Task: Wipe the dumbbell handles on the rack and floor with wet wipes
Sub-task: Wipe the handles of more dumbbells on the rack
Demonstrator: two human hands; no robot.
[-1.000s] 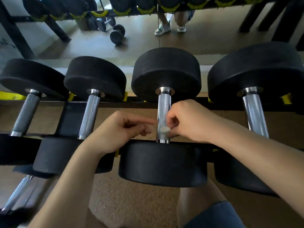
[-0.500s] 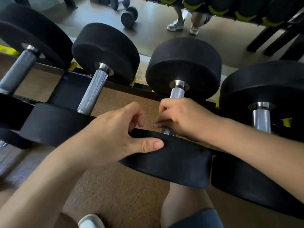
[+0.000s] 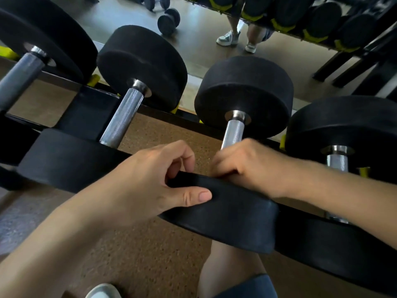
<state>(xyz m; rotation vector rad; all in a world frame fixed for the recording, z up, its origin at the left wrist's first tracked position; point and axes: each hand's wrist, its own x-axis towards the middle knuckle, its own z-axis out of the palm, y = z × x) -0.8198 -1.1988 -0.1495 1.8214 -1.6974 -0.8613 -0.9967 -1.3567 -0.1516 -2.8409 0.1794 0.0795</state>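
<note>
Clasping the lower end of the dumbbell handle (image 3: 234, 131) with the right grip (image 3: 247, 166), fingers curled round the chrome just above the near head (image 3: 236, 218), leaving only the upper stretch of knurled bar in sight, up to the far head (image 3: 245, 93). Cannot tell whether the wet wipe sits under those fingers; hidden, if so. Holding that near head with the left grip (image 3: 148, 181): thumb laid flat along its outer face, fingers hooked over its top edge, just beside the right grip and apart from the bar. Lying across the black rack (image 3: 88, 112), between the left neighbour dumbbell (image 3: 122, 119) and the right neighbour dumbbell (image 3: 337, 160), above the speckled cork floor (image 3: 150, 254). Compared with a second ago: then pinching close against the bar beside the right fingers with the left grip, now shifted onto the head; then showing a pale wad of wipe under the right fingertips low on the bar, now covered. Against half a second ago, much the same hold with both.
</note>
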